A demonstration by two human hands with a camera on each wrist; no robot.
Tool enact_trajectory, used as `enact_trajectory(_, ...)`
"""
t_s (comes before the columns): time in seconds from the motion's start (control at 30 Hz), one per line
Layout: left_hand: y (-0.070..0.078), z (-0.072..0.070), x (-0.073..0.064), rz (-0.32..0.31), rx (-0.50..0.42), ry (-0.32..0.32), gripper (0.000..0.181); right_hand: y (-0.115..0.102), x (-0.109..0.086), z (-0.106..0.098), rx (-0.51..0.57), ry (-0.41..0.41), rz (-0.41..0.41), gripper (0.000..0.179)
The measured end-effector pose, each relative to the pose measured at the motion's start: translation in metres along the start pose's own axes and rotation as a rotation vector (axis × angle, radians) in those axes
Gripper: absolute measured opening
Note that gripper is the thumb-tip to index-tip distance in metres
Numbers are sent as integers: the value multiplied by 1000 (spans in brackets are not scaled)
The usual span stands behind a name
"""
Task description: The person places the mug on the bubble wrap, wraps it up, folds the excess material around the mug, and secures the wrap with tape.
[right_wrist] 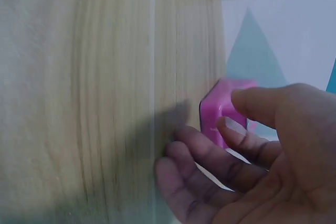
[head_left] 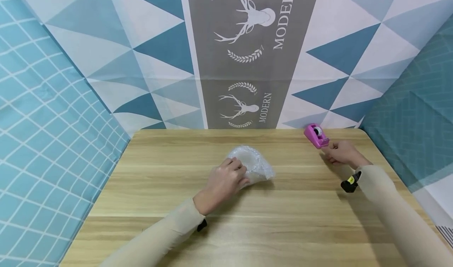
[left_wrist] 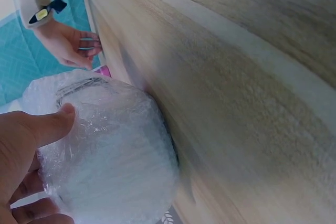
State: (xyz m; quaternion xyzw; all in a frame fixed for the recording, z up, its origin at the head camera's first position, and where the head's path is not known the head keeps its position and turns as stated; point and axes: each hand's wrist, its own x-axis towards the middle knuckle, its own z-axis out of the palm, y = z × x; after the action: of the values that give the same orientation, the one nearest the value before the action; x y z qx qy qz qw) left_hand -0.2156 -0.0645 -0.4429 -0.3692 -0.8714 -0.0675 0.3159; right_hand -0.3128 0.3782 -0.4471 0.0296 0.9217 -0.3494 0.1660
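Observation:
A roundish bundle in clear bubble wrap [head_left: 255, 162] lies at the middle of the table, with a loose wrap corner pointing right. My left hand [head_left: 226, 176] grips its near left side. In the left wrist view the thumb presses on the plastic wrap [left_wrist: 113, 150] while the fingers curl at the opposite side; what is inside stays hidden. Toward the back right stands a pink tape dispenser [head_left: 316, 135] carrying a small roll. My right hand [head_left: 341, 153] is right at the dispenser's near end. Its thumb and index finger stand apart beside the pink body [right_wrist: 215, 111], the other fingers loosely bent.
The wooden table [head_left: 170, 157] ends at a back edge just behind the dispenser. A patterned cloth [head_left: 159, 43] with triangles hangs behind it. Blue grid cloth [head_left: 46, 133] borders the left side, teal cloth [head_left: 417, 102] the right.

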Motion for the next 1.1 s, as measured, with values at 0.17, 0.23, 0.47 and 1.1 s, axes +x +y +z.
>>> enact_trajectory(0.17, -2, 0, 0, -8, -1, -9, 27, -22, -8, 11, -106, -43, -91, 38)
enact_trajectory(0.23, -2, 0, 0, -12, 1, -13, 27, -31, -11, 17, -124, -49, -130, 34)
enact_trajectory(0.47, -1, -1, 1, -23, 1, -32, 27, -59, -21, 36, -178, -44, -362, 14)
enact_trajectory(1.1, 0, 0, 1, -3, 10, -22, 28, -143, -63, 61, -145, -194, -695, 9)
